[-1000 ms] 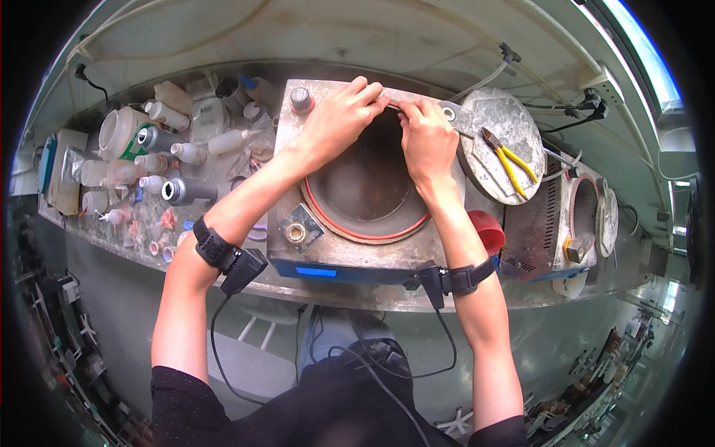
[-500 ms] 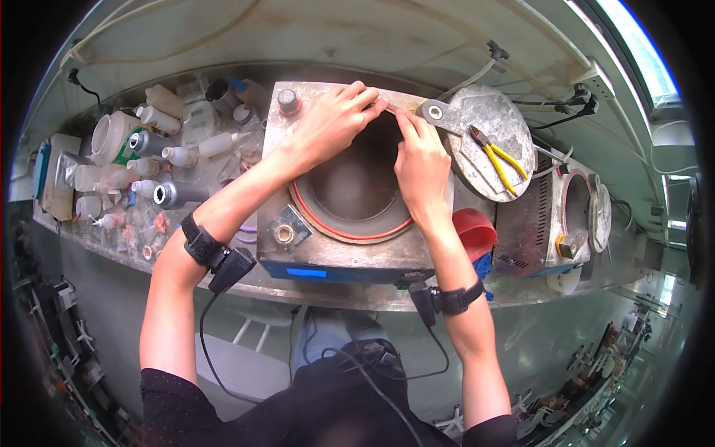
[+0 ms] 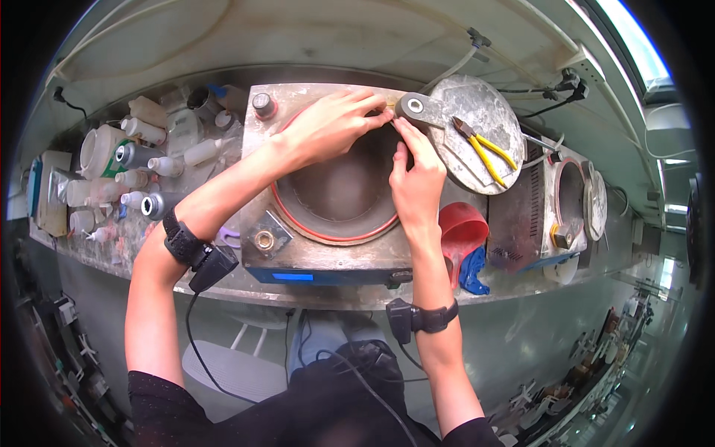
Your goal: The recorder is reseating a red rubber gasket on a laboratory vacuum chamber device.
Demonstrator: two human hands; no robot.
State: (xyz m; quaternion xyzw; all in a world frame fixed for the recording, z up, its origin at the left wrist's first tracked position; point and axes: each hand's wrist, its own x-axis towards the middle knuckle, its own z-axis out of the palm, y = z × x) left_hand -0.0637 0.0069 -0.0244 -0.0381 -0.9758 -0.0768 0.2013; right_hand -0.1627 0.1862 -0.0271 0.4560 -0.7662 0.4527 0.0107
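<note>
A metal box-shaped machine (image 3: 335,257) with a round chamber (image 3: 339,186) is in front of me. A red sealing ring (image 3: 335,237) runs round the chamber's mouth. My left hand (image 3: 335,128) reaches over the far side of the opening, its fingertips closed on the ring's far right part. Close beside them, the fingertips of my right hand (image 3: 417,175) pinch at the same stretch of ring. The fingers partly hide that spot. Just right of my hands, the round grey lid (image 3: 477,104) is swung aside on its pivot arm (image 3: 421,109). Yellow-handled cutting pliers (image 3: 485,151) lie on it.
Plastic bottles (image 3: 167,165) and a white tub (image 3: 103,151) crowd the bench's left side. A red scoop-shaped container (image 3: 463,227) and a blue object (image 3: 474,272) sit right of the machine. A second similar machine (image 3: 521,216) stands farther right.
The view has shifted, so the bench appears farther left. My fingertips have drawn closer together at the ring's far right part. The lid and pliers stay in place.
</note>
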